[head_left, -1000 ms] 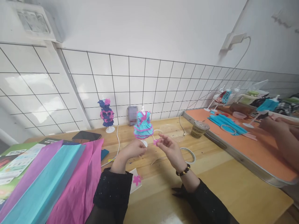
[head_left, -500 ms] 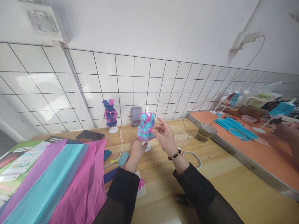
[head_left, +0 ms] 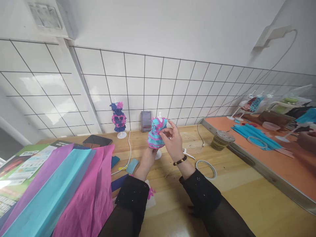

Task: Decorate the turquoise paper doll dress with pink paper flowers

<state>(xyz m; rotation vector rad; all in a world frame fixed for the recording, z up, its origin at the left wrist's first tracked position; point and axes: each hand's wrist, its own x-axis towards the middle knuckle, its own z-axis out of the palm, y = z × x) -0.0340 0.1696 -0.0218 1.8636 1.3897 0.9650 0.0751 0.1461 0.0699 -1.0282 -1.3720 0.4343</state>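
Observation:
A small turquoise dress with pink trim (head_left: 156, 138) is on a white miniature stand in the middle of the view. My left hand (head_left: 147, 158) is closed round the stand just below the skirt, its fingertips hidden behind the dress. From the right, my right hand (head_left: 173, 140) touches the dress at its waist, with thumb and index finger near its pink trim; what they pinch is too small to make out. The white round base (head_left: 158, 154) shows behind my left hand.
Pink cloth (head_left: 95, 191) and turquoise cloth (head_left: 54, 191) lie at the left. A navy-and-pink dress (head_left: 118, 119) stands behind. At the right are a tape roll (head_left: 206, 169), a cup (head_left: 221, 141) and an orange mat (head_left: 278, 161). Another person's hand (head_left: 307, 140) shows far right.
The dress has turned a little and leans slightly, with my right hand now closer over its waist. The whole view has shifted slightly.

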